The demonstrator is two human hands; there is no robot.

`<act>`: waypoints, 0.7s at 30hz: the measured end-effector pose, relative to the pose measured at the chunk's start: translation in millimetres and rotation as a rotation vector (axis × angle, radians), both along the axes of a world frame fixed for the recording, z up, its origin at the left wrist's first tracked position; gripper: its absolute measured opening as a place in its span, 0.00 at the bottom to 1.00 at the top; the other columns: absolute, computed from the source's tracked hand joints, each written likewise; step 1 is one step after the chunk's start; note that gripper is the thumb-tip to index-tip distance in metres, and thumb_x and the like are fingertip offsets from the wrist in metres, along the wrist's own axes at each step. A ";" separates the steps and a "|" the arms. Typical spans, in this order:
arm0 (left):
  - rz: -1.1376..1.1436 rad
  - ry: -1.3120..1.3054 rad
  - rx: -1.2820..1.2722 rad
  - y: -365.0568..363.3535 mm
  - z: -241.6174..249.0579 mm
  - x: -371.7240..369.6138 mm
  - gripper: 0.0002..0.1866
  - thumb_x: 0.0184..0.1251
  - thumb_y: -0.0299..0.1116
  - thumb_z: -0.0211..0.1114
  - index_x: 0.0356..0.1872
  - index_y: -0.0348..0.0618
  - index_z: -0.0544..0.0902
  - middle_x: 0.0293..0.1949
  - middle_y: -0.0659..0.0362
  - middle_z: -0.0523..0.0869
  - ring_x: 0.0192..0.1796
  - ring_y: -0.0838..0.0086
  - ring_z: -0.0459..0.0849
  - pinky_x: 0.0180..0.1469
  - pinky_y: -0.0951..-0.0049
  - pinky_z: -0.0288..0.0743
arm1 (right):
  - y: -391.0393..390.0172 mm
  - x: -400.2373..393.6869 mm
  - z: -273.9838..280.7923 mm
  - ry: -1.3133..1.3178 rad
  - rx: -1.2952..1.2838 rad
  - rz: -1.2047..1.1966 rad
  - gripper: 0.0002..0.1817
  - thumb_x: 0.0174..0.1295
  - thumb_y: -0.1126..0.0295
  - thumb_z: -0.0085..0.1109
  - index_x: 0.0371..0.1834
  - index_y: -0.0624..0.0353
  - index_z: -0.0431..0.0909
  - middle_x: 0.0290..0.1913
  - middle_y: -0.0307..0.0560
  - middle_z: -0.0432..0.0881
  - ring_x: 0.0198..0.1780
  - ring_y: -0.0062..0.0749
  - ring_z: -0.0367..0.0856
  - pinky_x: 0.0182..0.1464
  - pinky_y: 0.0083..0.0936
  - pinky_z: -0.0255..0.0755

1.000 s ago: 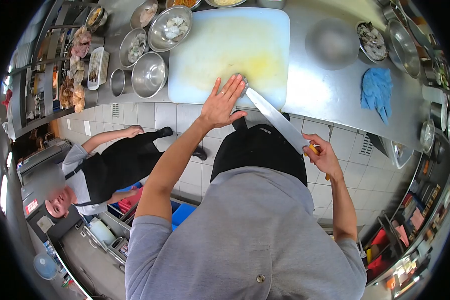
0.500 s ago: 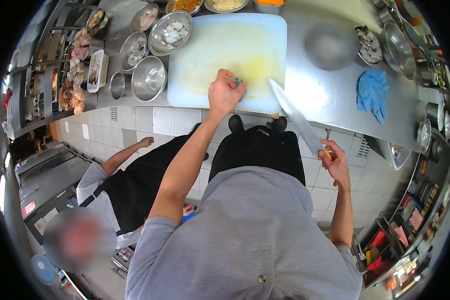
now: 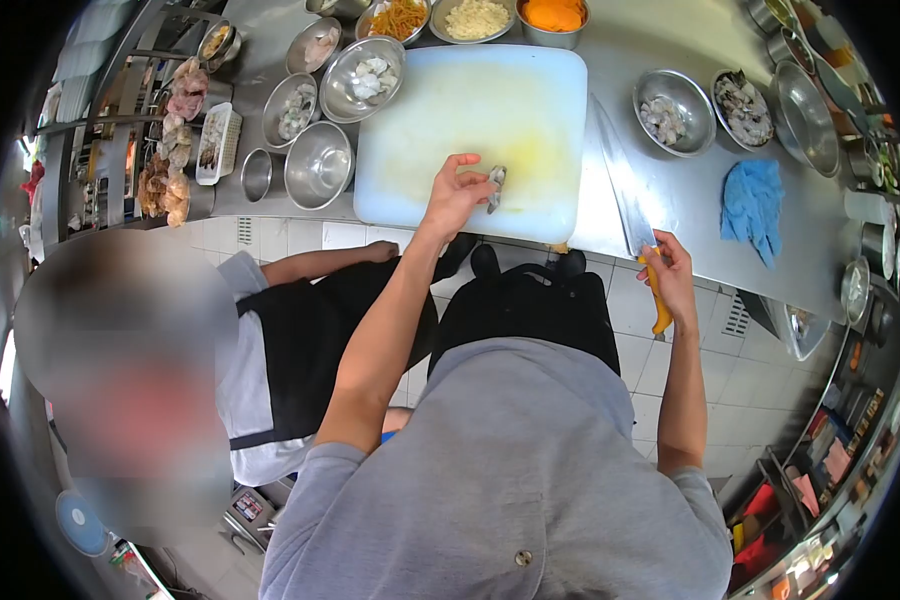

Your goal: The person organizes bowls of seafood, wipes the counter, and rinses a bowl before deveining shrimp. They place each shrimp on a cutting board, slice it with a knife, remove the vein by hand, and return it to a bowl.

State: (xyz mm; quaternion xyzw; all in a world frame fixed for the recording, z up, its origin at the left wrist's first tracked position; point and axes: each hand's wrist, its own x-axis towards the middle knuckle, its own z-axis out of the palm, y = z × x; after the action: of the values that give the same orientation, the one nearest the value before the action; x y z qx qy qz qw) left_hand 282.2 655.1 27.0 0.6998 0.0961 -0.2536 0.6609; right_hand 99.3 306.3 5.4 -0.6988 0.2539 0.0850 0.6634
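Note:
My left hand (image 3: 458, 197) is over the front part of the white cutting board (image 3: 440, 110), thumb and fingers apart. Its fingertips touch the side of a small grey shrimp (image 3: 496, 189) lying on the board. At the right, my right hand (image 3: 674, 275) grips the yellow handle of a large kitchen knife (image 3: 622, 185). The blade points away from me, over the steel counter just beyond the board's right edge. A metal bowl (image 3: 705, 105) with pale shrimp pieces stands right of the knife, beside a bowl of darker shrimp (image 3: 760, 128).
Left of the board, a tilted bowl (image 3: 335, 105) with white pieces overlaps its edge, near an empty-looking bowl (image 3: 319, 165). Bowls of orange (image 3: 553, 15) and pale chopped food (image 3: 478, 18) line the back. A blue cloth (image 3: 752, 208) lies right. A co-worker (image 3: 300, 365) is close at my left.
The knife has moved right, off the board's edge, its blade turned more upright in view. My left fingers have spread beside the shrimp. The co-worker has come closer, and the view has shifted.

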 end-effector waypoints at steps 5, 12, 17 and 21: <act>-0.083 0.019 -0.054 7.6 -6.3 4.1 0.29 0.63 0.22 0.74 0.63 0.39 0.71 0.42 0.58 0.88 0.44 0.73 0.87 0.53 0.70 0.79 | -8.1 1.4 -8.5 0.015 0.083 -0.011 0.16 0.73 0.74 0.63 0.61 0.63 0.76 0.31 0.38 0.78 0.25 0.22 0.83 0.28 0.17 0.75; -0.035 0.038 -0.176 7.4 -5.9 -0.9 0.25 0.63 0.20 0.74 0.60 0.41 0.75 0.46 0.56 0.89 0.47 0.72 0.88 0.53 0.69 0.79 | -14.7 4.7 -5.7 0.055 0.185 -0.043 0.15 0.72 0.74 0.63 0.59 0.62 0.76 0.29 0.38 0.80 0.26 0.26 0.87 0.26 0.18 0.75; 0.088 0.017 -0.233 -2.9 -1.7 -5.8 0.28 0.60 0.20 0.74 0.61 0.40 0.73 0.41 0.56 0.88 0.44 0.72 0.85 0.48 0.69 0.77 | -19.8 3.7 -14.9 0.053 0.230 -0.055 0.15 0.72 0.74 0.64 0.59 0.62 0.76 0.30 0.39 0.81 0.26 0.27 0.87 0.25 0.19 0.74; 0.255 -0.102 -0.202 -2.5 23.7 14.0 0.29 0.58 0.21 0.76 0.61 0.41 0.73 0.41 0.57 0.87 0.44 0.72 0.85 0.46 0.71 0.77 | -20.1 7.2 -9.2 0.079 0.224 -0.034 0.15 0.72 0.75 0.63 0.59 0.63 0.75 0.30 0.41 0.82 0.26 0.28 0.87 0.25 0.20 0.75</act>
State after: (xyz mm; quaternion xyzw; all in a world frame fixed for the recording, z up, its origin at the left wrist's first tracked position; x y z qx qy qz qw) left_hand 296.3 652.6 50.7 0.6236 0.1247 -0.1402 0.7589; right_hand 106.5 286.2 -3.8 -0.6118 0.2805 0.1293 0.7282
